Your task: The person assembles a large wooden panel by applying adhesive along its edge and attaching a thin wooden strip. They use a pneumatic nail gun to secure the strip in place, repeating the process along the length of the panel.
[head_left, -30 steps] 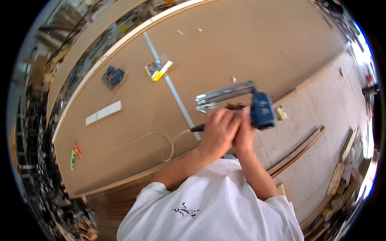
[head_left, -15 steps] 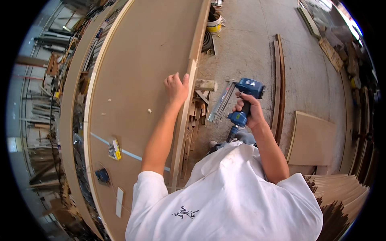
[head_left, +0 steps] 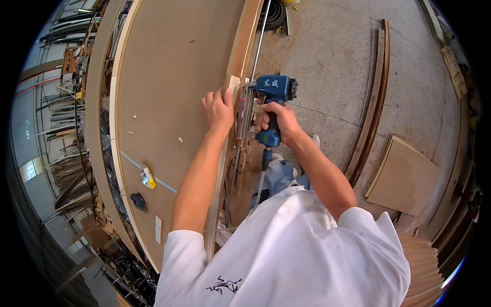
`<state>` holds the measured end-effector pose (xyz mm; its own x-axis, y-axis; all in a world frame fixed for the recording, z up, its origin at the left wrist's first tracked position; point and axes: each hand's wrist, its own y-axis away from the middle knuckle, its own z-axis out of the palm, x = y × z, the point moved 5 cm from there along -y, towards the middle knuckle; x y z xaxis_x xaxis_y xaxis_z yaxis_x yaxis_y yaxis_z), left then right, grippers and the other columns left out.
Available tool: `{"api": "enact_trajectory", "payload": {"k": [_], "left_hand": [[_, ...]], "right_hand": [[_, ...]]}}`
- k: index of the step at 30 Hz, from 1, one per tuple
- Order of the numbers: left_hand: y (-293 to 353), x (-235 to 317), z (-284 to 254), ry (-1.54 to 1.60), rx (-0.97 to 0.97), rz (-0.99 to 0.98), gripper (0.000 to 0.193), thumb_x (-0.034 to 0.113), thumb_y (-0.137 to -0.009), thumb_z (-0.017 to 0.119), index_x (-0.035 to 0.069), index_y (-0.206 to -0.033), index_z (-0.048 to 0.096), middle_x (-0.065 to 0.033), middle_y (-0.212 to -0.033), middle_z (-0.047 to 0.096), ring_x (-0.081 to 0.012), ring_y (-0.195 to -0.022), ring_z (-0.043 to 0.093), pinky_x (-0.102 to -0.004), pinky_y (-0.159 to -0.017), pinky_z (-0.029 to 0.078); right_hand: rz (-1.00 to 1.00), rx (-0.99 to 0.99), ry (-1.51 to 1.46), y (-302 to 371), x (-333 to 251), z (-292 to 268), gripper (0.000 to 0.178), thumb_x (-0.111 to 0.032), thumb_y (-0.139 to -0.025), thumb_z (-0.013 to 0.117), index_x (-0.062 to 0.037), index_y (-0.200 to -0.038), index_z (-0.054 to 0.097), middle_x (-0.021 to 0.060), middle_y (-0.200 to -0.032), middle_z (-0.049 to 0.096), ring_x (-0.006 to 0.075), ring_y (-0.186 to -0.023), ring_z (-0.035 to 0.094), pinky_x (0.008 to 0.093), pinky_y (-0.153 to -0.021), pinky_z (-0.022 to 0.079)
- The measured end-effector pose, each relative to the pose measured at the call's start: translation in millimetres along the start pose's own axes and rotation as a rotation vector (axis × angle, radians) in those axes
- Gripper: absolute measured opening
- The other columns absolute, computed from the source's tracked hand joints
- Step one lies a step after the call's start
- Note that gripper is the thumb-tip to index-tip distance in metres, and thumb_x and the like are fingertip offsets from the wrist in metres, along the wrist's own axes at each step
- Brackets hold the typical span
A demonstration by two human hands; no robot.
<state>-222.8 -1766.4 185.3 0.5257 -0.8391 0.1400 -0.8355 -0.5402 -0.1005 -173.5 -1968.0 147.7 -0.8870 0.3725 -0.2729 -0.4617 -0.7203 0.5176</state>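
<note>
My right hand (head_left: 279,120) is wrapped round the black handle of a blue nail gun (head_left: 273,87), a finger near its trigger. The gun's long silver magazine (head_left: 245,115) stands right beside the wooden edge strip (head_left: 237,59) of a large brown panel (head_left: 174,66). From the foot of the handle a hose fitting (head_left: 266,157) runs down towards my legs. My left hand (head_left: 219,111) rests on the panel by that edge, fingers bent and slightly apart, close to a pale wood end. Fingertips and the gun's exact contact with the wood are partly hidden.
On the panel lie a small yellow-and-white box (head_left: 148,177), a dark blue device (head_left: 137,200), a white strip (head_left: 158,228) and wood chips. Long brown boards (head_left: 369,112) and a square board (head_left: 404,176) lie on the floor at right. A coiled black hose (head_left: 274,14) sits beyond.
My right hand has brought the nail gun leftward, up against the panel's edge. My left hand stays at the edge, its fingers lower on the panel. The whole view has shifted.
</note>
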Motion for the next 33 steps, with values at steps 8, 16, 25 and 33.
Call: {"api": "enact_trajectory", "payload": {"k": [8, 16, 25, 33], "left_hand": [[-1, -1, -3, 0.215, -0.02, -0.081, 0.052, 0.047, -0.109, 0.045, 0.005, -0.123, 0.072, -0.0192, -0.118, 0.065, -0.0393, -0.112, 0.057, -0.0516, -0.1, 0.044], [-2, -9, -4, 0.082, -0.143, -0.298, 0.062, 0.055, -0.11, 0.032, 0.01, -0.129, 0.069, -0.0192, -0.123, 0.064, -0.0399, -0.12, 0.053, -0.0537, -0.107, 0.038], [1, 3, -13, 0.041, -0.138, -0.3, 0.064, 0.055, -0.11, 0.028, 0.009, -0.134, 0.065, -0.0213, -0.129, 0.062, -0.0433, -0.123, 0.052, -0.0561, -0.108, 0.037], [-1, -3, -11, 0.105, -0.037, -0.277, 0.062, 0.057, -0.107, 0.039, 0.006, -0.13, 0.066, -0.0186, -0.125, 0.065, -0.0398, -0.12, 0.055, -0.0538, -0.105, 0.04]], "right_hand": [[-0.007, 0.057, 0.029, -9, 16, 8, 0.015, -0.009, -0.091, 0.062, 0.002, -0.102, 0.063, 0.0071, -0.063, 0.057, 0.0206, -0.051, 0.058, 0.0402, -0.06, 0.059], [0.029, 0.015, 0.0, -11, 6, 9, 0.019, -0.011, -0.092, 0.063, 0.0025, -0.105, 0.064, 0.006, -0.062, 0.055, 0.0195, -0.051, 0.056, 0.0392, -0.059, 0.057], [0.041, 0.008, -0.073, -17, 11, 4, 0.016, -0.012, -0.093, 0.064, 0.0013, -0.102, 0.063, 0.0059, -0.062, 0.054, 0.02, -0.051, 0.056, 0.0403, -0.058, 0.056], [0.01, 0.005, -0.028, -8, 6, 10, 0.015, -0.01, -0.092, 0.063, 0.0015, -0.103, 0.062, 0.0074, -0.062, 0.055, 0.0205, -0.052, 0.058, 0.041, -0.06, 0.057]]}}
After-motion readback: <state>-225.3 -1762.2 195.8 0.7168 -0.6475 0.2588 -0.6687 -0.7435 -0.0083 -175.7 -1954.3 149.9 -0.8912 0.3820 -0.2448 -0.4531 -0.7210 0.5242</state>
